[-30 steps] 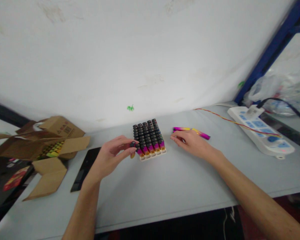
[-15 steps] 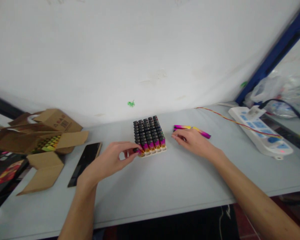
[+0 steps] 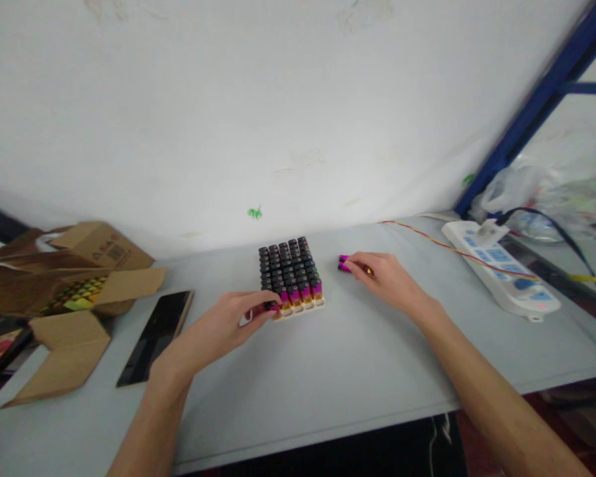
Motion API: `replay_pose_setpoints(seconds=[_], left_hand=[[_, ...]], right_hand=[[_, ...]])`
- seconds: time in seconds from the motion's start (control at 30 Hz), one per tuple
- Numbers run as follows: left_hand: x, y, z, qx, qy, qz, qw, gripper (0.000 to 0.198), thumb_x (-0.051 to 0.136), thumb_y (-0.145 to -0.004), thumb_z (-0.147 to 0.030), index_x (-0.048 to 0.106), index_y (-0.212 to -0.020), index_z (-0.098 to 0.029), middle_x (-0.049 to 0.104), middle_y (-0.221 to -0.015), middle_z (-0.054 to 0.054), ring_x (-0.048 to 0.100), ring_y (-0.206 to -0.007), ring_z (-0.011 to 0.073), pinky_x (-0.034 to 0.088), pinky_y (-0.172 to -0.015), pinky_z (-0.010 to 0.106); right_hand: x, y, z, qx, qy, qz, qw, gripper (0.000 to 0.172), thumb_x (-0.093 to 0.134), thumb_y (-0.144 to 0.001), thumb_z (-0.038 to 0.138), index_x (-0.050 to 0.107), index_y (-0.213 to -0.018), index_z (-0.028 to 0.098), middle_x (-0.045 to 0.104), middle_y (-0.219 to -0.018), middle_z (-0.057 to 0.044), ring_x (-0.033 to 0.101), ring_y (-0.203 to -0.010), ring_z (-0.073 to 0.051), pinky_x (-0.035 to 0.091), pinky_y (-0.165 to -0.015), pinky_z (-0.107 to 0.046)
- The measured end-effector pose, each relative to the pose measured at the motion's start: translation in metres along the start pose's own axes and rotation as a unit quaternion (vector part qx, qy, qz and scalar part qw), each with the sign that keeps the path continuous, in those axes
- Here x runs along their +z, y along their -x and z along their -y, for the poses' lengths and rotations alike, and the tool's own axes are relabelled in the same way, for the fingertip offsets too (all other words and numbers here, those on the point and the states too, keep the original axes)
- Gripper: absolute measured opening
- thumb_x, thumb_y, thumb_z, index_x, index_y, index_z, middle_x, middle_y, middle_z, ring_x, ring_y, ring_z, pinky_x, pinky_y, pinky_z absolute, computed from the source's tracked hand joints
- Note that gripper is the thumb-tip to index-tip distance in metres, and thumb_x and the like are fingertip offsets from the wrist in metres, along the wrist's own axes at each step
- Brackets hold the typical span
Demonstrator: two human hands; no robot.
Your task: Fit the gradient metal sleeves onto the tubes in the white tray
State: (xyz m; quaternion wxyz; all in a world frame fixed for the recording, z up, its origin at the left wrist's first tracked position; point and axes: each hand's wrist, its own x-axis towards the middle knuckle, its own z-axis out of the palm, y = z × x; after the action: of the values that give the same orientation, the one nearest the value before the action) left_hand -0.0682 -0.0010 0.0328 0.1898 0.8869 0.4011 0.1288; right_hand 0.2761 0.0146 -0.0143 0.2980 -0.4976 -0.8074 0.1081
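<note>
Purple-and-yellow lighters with black tops [image 3: 285,268] stand upright in close rows in a white holder tray [image 3: 305,309]. My left hand [image 3: 233,321] is at the tray's near left corner, thumb and fingers pinching the black-topped lighter [image 3: 274,309] there; its lower end is at the tray. To the right of the tray, my right hand [image 3: 380,275] is closed over purple lighters [image 3: 344,263], whose black and purple ends poke out past the fingertips. The palm hides most of them, so their exact number is hard to see.
On the left, an open cardboard box [image 3: 104,255] holds several yellow items [image 3: 77,293], with a dark phone-like slab [image 3: 156,334] beside it. A white power strip [image 3: 501,268] with a red-yellow cord [image 3: 427,237] lies at right. A wall [image 3: 298,119] rises behind the table.
My right hand has closed on the lighters, which lay spread apart on the table and are now together under the fingers. My left hand keeps its pinch at the tray corner. The view has shifted slightly.
</note>
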Motion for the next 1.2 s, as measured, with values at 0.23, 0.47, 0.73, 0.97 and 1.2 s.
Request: replay_pose_setpoints(seconds=[0.23, 0.47, 0.73, 0.97, 1.2], left_hand=[[-0.001, 0.000, -0.002, -0.024, 0.034, 0.033, 0.999, 0.036, 0.054, -0.103, -0.033, 0.065, -0.137, -0.031, 0.074, -0.082, -0.003, 0.065, -0.068, 0.0127, 0.050, -0.068, 0.021], [-0.003, 0.001, -0.022, -0.059, 0.196, 0.000, 0.979, 0.028, 0.063, -0.098, -0.045, 0.071, -0.112, -0.021, 0.064, -0.063, -0.004, 0.057, -0.053, 0.0097, 0.047, -0.053, 0.018], [0.034, -0.014, -0.044, -0.086, 0.325, 0.005, 0.942, 0.035, 0.055, -0.102, -0.048, 0.064, -0.089, -0.017, 0.061, -0.063, -0.002, 0.052, -0.048, 0.0072, 0.043, -0.046, 0.017], [0.059, -0.026, -0.056, -0.093, 0.492, -0.131, 0.856, 0.049, 0.078, -0.088, -0.043, 0.055, -0.126, -0.021, 0.067, -0.080, -0.001, 0.064, -0.056, 0.0127, 0.045, -0.042, 0.020], [0.059, -0.030, -0.058, -0.087, 0.511, -0.224, 0.825, 0.032, 0.079, -0.087, -0.043, 0.071, -0.097, -0.014, 0.060, -0.065, -0.002, 0.052, -0.055, 0.0084, 0.044, -0.052, 0.020]], right_hand=[[0.002, 0.006, -0.033, 0.044, 0.099, -0.006, 0.994, 0.023, 0.061, -0.102, 0.035, 0.069, -0.115, 0.017, 0.069, -0.111, -0.014, 0.066, -0.103, -0.028, 0.051, -0.093, -0.039], [0.013, 0.007, -0.028, 0.054, 0.108, 0.058, 0.991, 0.016, 0.059, -0.103, 0.029, 0.071, -0.106, 0.018, 0.070, -0.105, -0.011, 0.066, -0.095, -0.025, 0.051, -0.088, -0.036], [-0.001, 0.001, -0.006, 0.025, 0.014, -0.078, 0.997, 0.029, 0.046, -0.109, 0.034, 0.068, -0.103, 0.017, 0.070, -0.095, -0.010, 0.065, -0.087, -0.023, 0.049, -0.082, -0.036], [0.002, 0.006, 0.034, 0.006, -0.259, 0.019, 0.966, 0.036, 0.048, -0.108, 0.049, 0.066, -0.093, 0.021, 0.062, -0.072, 0.001, 0.057, -0.064, -0.014, 0.044, -0.062, -0.027], [0.024, 0.011, 0.054, 0.021, -0.361, 0.132, 0.923, 0.040, 0.045, -0.108, 0.053, 0.064, -0.095, 0.020, 0.063, -0.067, 0.002, 0.054, -0.052, -0.012, 0.042, -0.053, -0.025]])
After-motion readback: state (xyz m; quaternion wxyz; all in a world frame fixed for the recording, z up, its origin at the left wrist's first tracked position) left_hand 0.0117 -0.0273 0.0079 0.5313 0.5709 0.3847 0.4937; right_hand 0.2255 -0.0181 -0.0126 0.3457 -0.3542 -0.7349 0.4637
